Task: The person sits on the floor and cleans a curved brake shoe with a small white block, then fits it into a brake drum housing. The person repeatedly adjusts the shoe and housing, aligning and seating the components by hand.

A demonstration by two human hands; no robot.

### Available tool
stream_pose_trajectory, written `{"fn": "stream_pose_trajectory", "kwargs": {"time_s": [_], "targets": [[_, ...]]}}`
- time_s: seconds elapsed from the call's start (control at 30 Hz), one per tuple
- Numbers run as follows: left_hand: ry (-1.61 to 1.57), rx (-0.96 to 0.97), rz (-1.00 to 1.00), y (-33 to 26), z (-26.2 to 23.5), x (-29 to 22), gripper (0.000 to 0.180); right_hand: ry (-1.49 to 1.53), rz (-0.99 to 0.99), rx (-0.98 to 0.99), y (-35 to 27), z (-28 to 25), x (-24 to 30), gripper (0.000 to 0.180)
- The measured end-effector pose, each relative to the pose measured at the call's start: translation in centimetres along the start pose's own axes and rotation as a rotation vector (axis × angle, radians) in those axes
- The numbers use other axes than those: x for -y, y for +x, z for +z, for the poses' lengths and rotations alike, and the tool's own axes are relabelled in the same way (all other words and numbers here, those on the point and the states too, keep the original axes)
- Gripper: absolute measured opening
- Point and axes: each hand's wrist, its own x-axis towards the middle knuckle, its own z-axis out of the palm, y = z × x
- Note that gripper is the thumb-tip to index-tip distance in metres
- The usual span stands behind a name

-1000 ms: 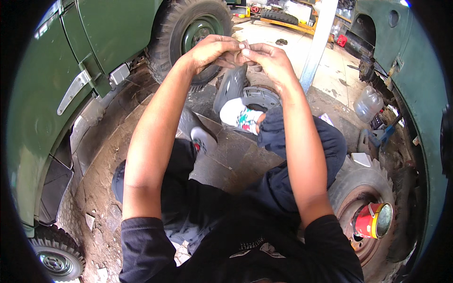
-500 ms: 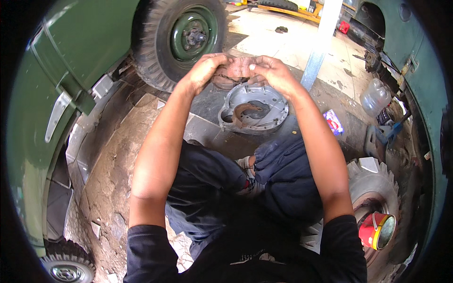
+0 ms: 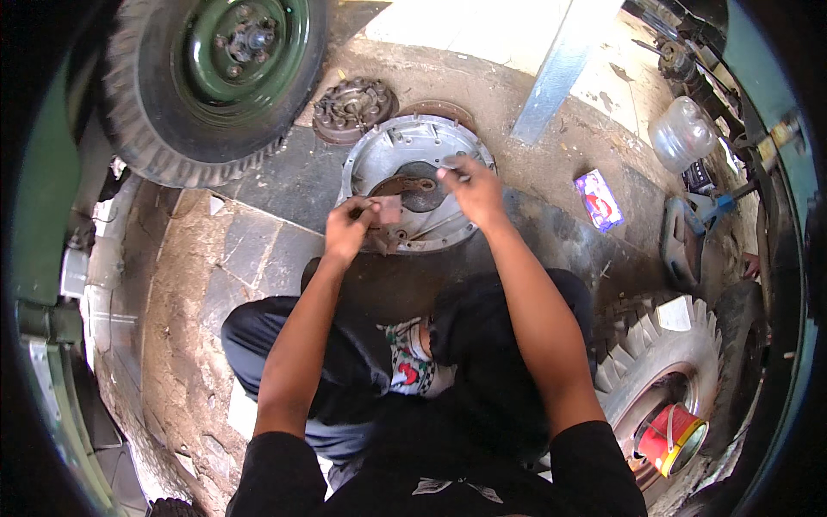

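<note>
My left hand (image 3: 346, 226) is closed, pinching a small reddish sheet (image 3: 390, 209) that looks like sandpaper, over the near left of a grey metal bell housing (image 3: 360, 155). Inside the round housing lies a curved rusty lever (image 3: 398, 184), partly covered by the sheet. My right hand (image 3: 475, 196) hovers above the housing's right side, thumb and fingers drawn together. Whatever sits between those fingers is too small and blurred to make out.
Beyond the housing lie a rusty clutch cover (image 3: 353, 108) and a rusty disc (image 3: 444, 109). A green-rimmed wheel (image 3: 220, 86) stands far left, a metal post (image 3: 560, 77) far right. Rightward are a purple packet (image 3: 598, 201), plastic bottle (image 3: 682, 133), tyre (image 3: 624, 349) and red bucket (image 3: 668, 438).
Both hands have come down and nearer, from holding a reddish sheet together beyond the housing to being apart over it. The sheet in my left hand now looks smaller. The view has tilted down.
</note>
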Motion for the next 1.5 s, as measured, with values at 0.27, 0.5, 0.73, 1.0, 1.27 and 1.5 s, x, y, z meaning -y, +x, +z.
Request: {"fn": "stream_pose_trajectory", "kwargs": {"time_s": [0.27,0.5,0.73,1.0,1.27,1.5], "targets": [[0.325,-0.119,0.199,2.3,1.8,-2.9,0.016,-0.303,0.232,-0.276,15.6,-3.3,-12.5,0.037],[0.434,-0.061,0.320,2.2,2.9,-2.1,0.019,-0.781,0.277,0.195,22.9,-0.2,-15.4,0.060],[0.455,-0.036,0.171,2.2,2.8,-2.5,0.019,-0.650,0.191,0.005,23.2,-0.9,-16.8,0.055],[0.434,-0.027,0.190,2.2,3.4,-2.0,0.019,-0.353,0.278,0.017,25.2,-4.2,-14.4,0.027],[0.377,-0.023,0.177,1.7,3.7,-2.6,0.017,0.120,0.506,0.156,24.9,-5.0,-15.4,0.043],[0.419,-0.002,0.174,1.7,3.2,-2.2,0.016,-0.185,0.285,-0.005,25.9,-0.6,-16.7,0.083]]}}
